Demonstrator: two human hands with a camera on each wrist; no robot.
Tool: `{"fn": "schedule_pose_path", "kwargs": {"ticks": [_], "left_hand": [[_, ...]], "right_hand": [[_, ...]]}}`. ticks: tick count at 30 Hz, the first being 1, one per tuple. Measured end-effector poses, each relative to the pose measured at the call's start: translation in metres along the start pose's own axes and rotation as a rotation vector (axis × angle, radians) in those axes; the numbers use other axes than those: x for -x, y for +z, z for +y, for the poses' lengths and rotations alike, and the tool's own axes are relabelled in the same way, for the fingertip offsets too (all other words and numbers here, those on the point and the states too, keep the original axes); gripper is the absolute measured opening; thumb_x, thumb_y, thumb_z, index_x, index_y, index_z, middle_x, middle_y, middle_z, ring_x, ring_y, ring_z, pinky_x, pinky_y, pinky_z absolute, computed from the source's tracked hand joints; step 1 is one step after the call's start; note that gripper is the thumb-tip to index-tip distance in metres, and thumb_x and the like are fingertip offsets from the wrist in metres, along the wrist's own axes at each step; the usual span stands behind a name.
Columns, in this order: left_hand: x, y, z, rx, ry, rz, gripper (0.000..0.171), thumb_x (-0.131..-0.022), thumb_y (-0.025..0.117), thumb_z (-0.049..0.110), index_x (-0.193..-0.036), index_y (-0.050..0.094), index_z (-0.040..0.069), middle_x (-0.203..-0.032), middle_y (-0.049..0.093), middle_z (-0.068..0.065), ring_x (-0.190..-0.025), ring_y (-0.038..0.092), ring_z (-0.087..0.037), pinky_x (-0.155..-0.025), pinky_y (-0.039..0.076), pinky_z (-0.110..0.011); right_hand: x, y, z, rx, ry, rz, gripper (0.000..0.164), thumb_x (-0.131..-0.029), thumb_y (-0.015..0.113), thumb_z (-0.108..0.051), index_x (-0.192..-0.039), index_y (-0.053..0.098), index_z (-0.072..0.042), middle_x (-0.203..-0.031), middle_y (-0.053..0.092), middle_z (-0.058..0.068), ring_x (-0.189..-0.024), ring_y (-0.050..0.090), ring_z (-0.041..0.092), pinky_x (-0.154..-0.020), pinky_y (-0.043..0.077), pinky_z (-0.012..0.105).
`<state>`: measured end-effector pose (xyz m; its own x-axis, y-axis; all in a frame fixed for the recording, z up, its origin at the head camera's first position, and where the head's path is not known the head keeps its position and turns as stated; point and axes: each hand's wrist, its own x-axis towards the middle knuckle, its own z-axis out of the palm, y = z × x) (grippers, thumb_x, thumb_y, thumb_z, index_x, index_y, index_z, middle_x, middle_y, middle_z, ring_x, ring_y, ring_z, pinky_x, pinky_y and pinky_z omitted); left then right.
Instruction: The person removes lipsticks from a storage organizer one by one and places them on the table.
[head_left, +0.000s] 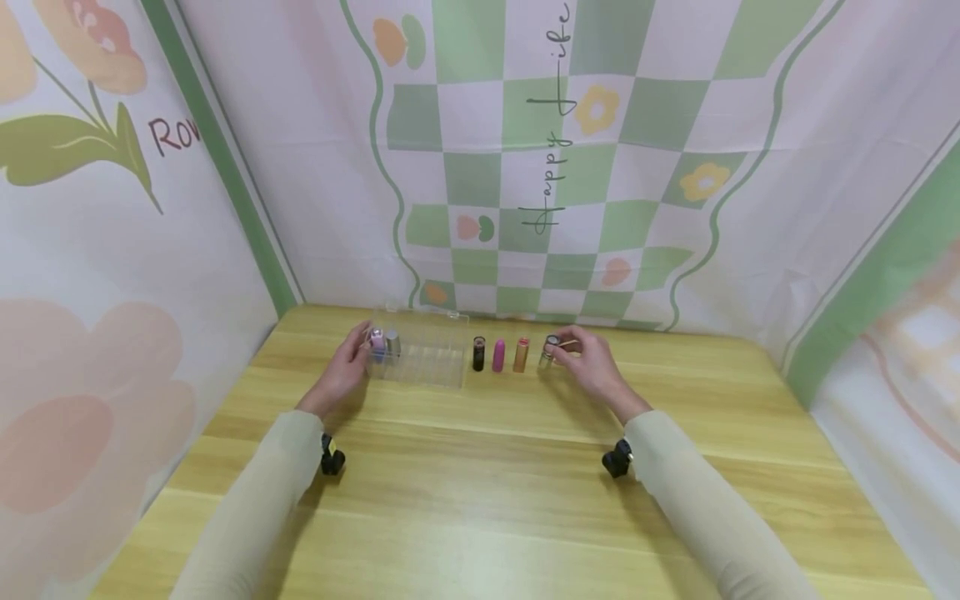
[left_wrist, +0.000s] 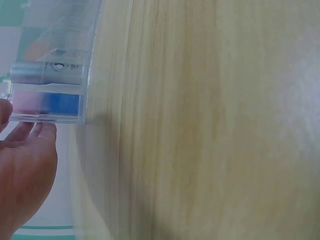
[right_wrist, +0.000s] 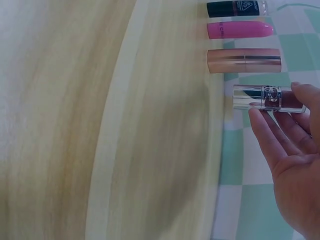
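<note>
My left hand (head_left: 348,362) grips the left end of a clear plastic compartment box (head_left: 442,367), thumb and fingers at its side wall. In the box's leftmost slots stand a pink-and-blue tube (left_wrist: 47,102) and a silver tube (left_wrist: 47,73), side by side. My right hand (head_left: 588,364) pinches a shiny silver lipstick tube (right_wrist: 267,97) with a dark upper part between thumb and fingers. Left of it stand a rose-gold lipstick (right_wrist: 245,60), a bright pink lipstick (right_wrist: 240,30) and a black tube (right_wrist: 232,8), upright in a row.
The wooden table (head_left: 465,500) stretches toward me from the row. A checked green-and-white curtain (head_left: 525,167) hangs right behind the table's back edge, and a flowered cloth (head_left: 112,333) hangs at the left. The box's raised clear lid (head_left: 427,321) leans at the back.
</note>
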<state>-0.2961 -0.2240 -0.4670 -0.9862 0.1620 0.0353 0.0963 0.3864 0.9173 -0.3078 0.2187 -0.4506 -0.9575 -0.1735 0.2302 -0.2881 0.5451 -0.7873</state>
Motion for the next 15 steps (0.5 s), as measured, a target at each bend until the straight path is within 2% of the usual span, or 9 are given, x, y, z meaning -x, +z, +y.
{"fn": "schedule_pose_path", "kwargs": {"ticks": [15], "left_hand": [[0.0007, 0.0004, 0.0011, -0.008, -0.005, -0.001, 0.055, -0.114, 0.03, 0.023, -0.166, 0.012, 0.017, -0.169, 0.019, -0.018, -0.154, 0.021, -0.04, -0.124, 0.023, -0.059]], "right_hand": [[-0.0027, 0.0049, 0.0084, 0.013, -0.018, -0.011, 0.025, -0.098, 0.071, -0.015, -0.116, 0.064, 0.001, -0.116, 0.068, 0.02, -0.106, 0.07, 0.039, -0.091, 0.06, 0.047]]}}
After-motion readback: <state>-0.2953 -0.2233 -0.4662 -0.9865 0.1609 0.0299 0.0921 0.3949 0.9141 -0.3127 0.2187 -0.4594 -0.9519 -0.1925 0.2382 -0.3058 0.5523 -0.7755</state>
